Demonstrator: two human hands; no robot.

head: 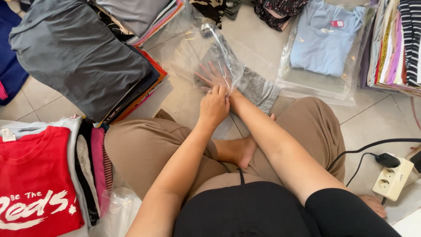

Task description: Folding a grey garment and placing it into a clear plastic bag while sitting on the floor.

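I sit cross-legged on a tiled floor. A clear plastic bag (188, 48) lies in front of my knees, with a folded grey garment (258, 87) partly inside its mouth. My left hand (214, 107) is closed on the bag's near edge and holds it. My right hand (212, 78) reaches inside the bag, flat, with its fingers spread. It shows through the plastic beside the grey garment.
A tall stack of folded clothes topped by a dark grey piece (79, 57) stands at the left. A pile with a red shirt (35, 175) and loose plastic (116, 210) lies nearer. A bagged light blue top (322, 44), striped stacks (399, 44) and a white power strip (392, 177) are at the right.
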